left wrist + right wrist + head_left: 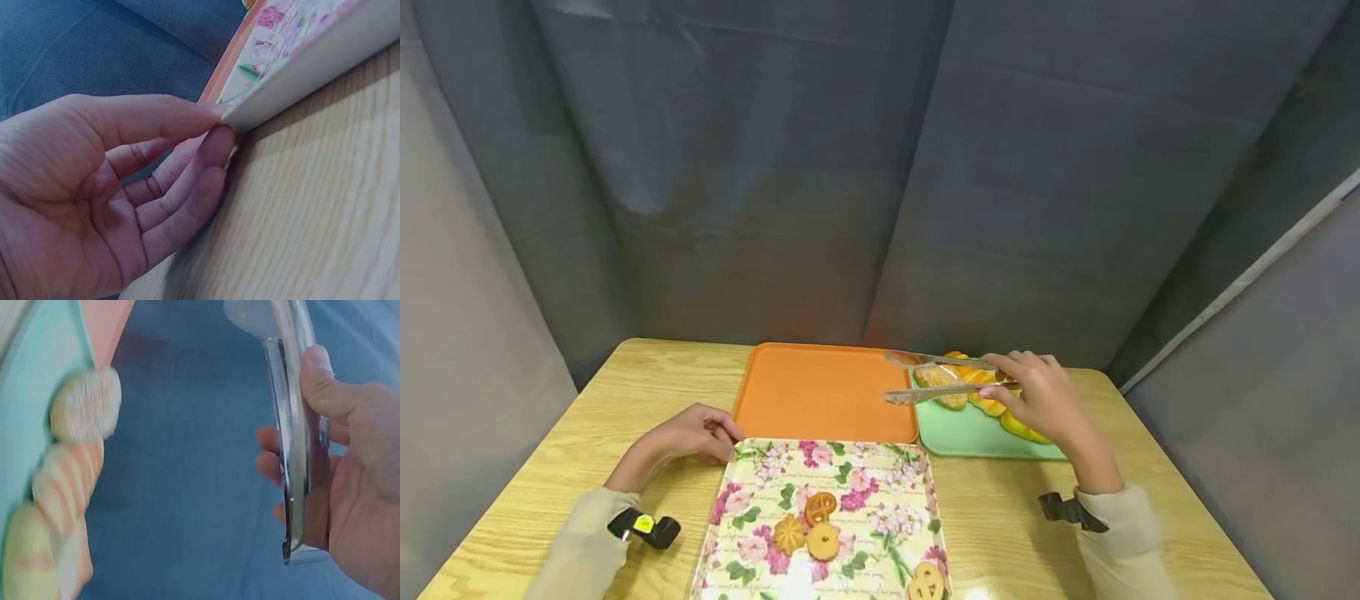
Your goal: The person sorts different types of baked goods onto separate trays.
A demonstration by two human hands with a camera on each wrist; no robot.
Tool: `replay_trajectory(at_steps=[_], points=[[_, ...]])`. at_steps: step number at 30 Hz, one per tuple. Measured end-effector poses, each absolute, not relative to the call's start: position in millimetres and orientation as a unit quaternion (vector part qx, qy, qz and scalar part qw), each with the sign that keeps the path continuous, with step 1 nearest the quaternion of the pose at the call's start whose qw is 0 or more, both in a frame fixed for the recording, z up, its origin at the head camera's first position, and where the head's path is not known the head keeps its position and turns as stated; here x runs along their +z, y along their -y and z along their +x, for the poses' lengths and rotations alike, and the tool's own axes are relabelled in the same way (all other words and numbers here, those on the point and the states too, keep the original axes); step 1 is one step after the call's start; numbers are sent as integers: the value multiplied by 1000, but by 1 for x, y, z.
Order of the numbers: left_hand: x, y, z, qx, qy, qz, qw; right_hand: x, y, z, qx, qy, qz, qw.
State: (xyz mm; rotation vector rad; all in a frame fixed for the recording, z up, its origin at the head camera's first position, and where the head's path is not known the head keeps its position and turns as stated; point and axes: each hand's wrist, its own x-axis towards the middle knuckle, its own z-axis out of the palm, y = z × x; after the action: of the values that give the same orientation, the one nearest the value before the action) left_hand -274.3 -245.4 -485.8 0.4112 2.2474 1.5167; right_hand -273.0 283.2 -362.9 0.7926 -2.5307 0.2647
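One far corner of the floral tray (865, 468) is being pinched by the left hand (695, 433); a light, level hold should be steadying it. Four cookies (823, 542) are sitting on it, nearer the person than either hand; the orange tray (820, 392) is lying beyond, between the hands. Left of the right hand (1041, 396), tongs (917, 396) are pointing leftward, tips apart, clear of the breads (935, 376) resting on the green tray (958, 437). That hand is gripping them; even pressure should be closing both tips together.
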Motion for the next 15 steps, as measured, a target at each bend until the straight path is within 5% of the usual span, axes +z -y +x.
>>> replay_trajectory(at_steps=[15], points=[[-479, 240, -271, 546, -801, 140, 201, -391, -223, -258, 103, 901, 355, 228]])
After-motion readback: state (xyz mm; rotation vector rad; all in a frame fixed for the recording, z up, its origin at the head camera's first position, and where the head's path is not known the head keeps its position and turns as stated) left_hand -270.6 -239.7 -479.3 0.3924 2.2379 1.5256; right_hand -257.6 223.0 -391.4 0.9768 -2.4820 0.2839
